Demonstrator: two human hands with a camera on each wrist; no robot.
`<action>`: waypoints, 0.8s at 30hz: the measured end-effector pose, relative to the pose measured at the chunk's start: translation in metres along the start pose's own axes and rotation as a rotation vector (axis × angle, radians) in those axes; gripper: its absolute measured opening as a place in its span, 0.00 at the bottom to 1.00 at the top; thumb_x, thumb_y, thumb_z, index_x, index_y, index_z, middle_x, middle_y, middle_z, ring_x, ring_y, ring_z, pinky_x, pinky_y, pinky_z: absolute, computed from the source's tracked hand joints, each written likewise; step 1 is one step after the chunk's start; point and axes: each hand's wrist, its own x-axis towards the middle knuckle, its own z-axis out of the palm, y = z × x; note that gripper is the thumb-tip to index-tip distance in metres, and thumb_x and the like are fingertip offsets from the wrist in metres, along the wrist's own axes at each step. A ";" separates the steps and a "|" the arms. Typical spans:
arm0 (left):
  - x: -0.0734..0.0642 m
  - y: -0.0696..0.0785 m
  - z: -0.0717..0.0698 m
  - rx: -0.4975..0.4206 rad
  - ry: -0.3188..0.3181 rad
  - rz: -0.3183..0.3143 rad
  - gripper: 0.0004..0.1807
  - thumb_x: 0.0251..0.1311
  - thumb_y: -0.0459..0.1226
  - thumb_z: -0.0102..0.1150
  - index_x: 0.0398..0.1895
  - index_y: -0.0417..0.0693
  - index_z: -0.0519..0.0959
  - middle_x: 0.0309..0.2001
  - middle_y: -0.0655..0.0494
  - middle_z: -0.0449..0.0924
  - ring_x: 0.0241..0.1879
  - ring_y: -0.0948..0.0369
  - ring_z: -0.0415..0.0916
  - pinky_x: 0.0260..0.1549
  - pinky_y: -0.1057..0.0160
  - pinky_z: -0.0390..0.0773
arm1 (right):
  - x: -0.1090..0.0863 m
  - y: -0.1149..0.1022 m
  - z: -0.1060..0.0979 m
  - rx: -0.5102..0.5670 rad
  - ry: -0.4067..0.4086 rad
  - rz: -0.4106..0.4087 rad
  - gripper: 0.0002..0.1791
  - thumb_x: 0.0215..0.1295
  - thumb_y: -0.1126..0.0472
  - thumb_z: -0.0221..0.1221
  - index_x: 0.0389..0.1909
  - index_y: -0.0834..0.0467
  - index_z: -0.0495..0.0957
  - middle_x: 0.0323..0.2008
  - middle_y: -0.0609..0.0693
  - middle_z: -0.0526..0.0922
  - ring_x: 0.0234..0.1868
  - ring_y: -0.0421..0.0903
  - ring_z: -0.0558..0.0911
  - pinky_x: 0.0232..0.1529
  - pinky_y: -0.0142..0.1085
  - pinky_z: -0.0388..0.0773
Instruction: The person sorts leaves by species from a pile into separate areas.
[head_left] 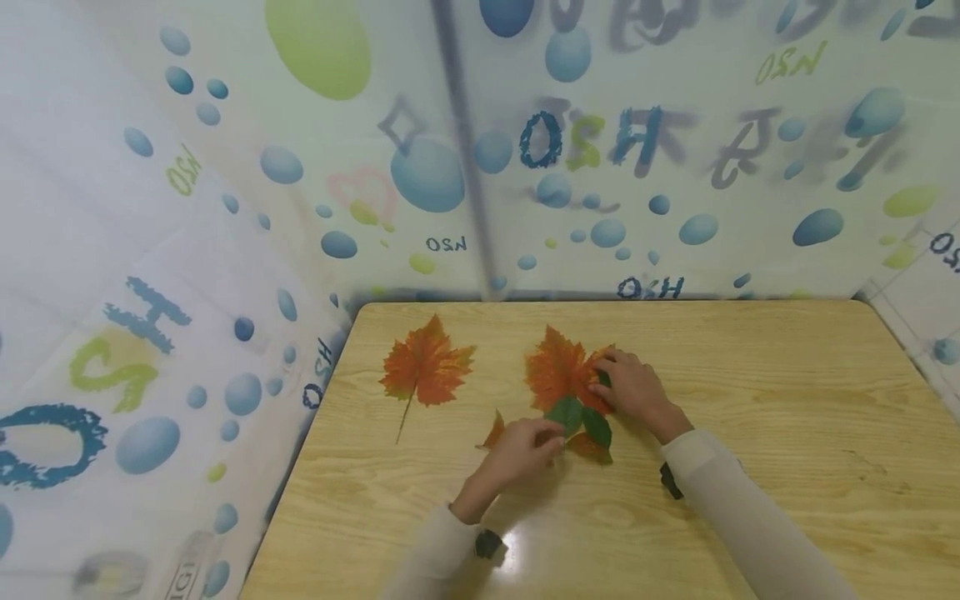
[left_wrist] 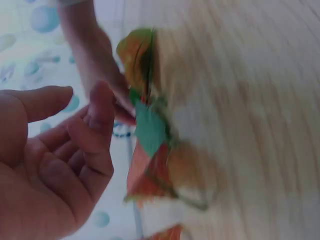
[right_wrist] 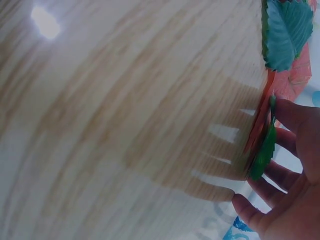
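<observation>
My left hand (head_left: 522, 454) hovers with loosely bent fingers by a dark green leaf (head_left: 566, 414). Nothing lies between its thumb and fingers in the left wrist view. Over the right side of an orange-red maple leaf (head_left: 553, 371), my right hand (head_left: 637, 385) pinches a small green leaf (right_wrist: 264, 157) by thumb and fingers. A second dark green leaf (head_left: 597, 427) overlaps the lower part of this spray. Below it spreads an orange-brown leaf (head_left: 590, 448). Another orange leaf tip (head_left: 494, 430) shows beyond the left hand, which hides part of it.
A single orange maple leaf (head_left: 427, 367) with a thin stem lies flat on the left of the wooden table (head_left: 780, 383). Behind the table hangs a pale curtain (head_left: 592, 208) printed with blue and green drops. Dark wrist devices show under both sleeves.
</observation>
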 end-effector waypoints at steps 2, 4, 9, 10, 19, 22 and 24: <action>0.003 0.002 0.008 -0.026 -0.010 -0.032 0.16 0.69 0.37 0.57 0.54 0.36 0.80 0.43 0.46 0.86 0.25 0.64 0.82 0.28 0.71 0.78 | 0.000 0.000 0.001 -0.005 0.001 -0.001 0.26 0.67 0.49 0.62 0.61 0.58 0.77 0.63 0.65 0.72 0.60 0.67 0.73 0.50 0.64 0.73; 0.006 0.003 0.015 0.019 0.008 -0.036 0.16 0.68 0.36 0.58 0.54 0.35 0.80 0.40 0.47 0.87 0.24 0.67 0.81 0.25 0.73 0.77 | 0.001 0.001 0.002 -0.007 0.003 -0.002 0.26 0.67 0.49 0.62 0.61 0.58 0.77 0.63 0.65 0.72 0.60 0.67 0.73 0.50 0.64 0.73; 0.010 0.004 0.029 0.204 0.099 -0.020 0.13 0.68 0.35 0.57 0.49 0.37 0.83 0.39 0.49 0.87 0.23 0.70 0.74 0.23 0.75 0.72 | 0.001 0.002 0.002 0.000 0.007 0.000 0.26 0.67 0.49 0.62 0.61 0.59 0.77 0.63 0.65 0.72 0.61 0.67 0.72 0.51 0.65 0.72; 0.011 0.005 0.030 0.237 0.117 -0.025 0.12 0.68 0.35 0.57 0.48 0.38 0.84 0.40 0.49 0.87 0.24 0.70 0.73 0.23 0.75 0.71 | 0.001 0.002 0.002 0.002 0.007 0.002 0.25 0.67 0.49 0.62 0.61 0.59 0.77 0.63 0.65 0.72 0.61 0.67 0.72 0.51 0.65 0.72; 0.017 0.004 0.039 0.321 0.141 -0.096 0.09 0.67 0.39 0.58 0.42 0.46 0.86 0.37 0.54 0.88 0.26 0.68 0.75 0.22 0.71 0.72 | 0.001 0.002 0.002 0.011 0.005 0.005 0.26 0.67 0.49 0.62 0.61 0.58 0.77 0.63 0.64 0.72 0.61 0.66 0.72 0.51 0.65 0.72; 0.018 0.004 0.041 0.353 0.139 -0.102 0.09 0.66 0.40 0.60 0.39 0.48 0.87 0.35 0.57 0.87 0.25 0.69 0.75 0.22 0.71 0.71 | 0.001 0.002 0.002 0.009 0.010 0.001 0.26 0.67 0.49 0.62 0.60 0.58 0.78 0.63 0.65 0.72 0.60 0.66 0.73 0.50 0.64 0.73; 0.018 0.003 0.041 0.371 0.131 -0.102 0.09 0.65 0.42 0.62 0.39 0.48 0.87 0.35 0.58 0.87 0.26 0.69 0.76 0.22 0.71 0.72 | 0.001 0.002 0.002 0.007 0.013 -0.001 0.26 0.67 0.49 0.63 0.60 0.59 0.78 0.62 0.65 0.72 0.60 0.66 0.73 0.50 0.64 0.73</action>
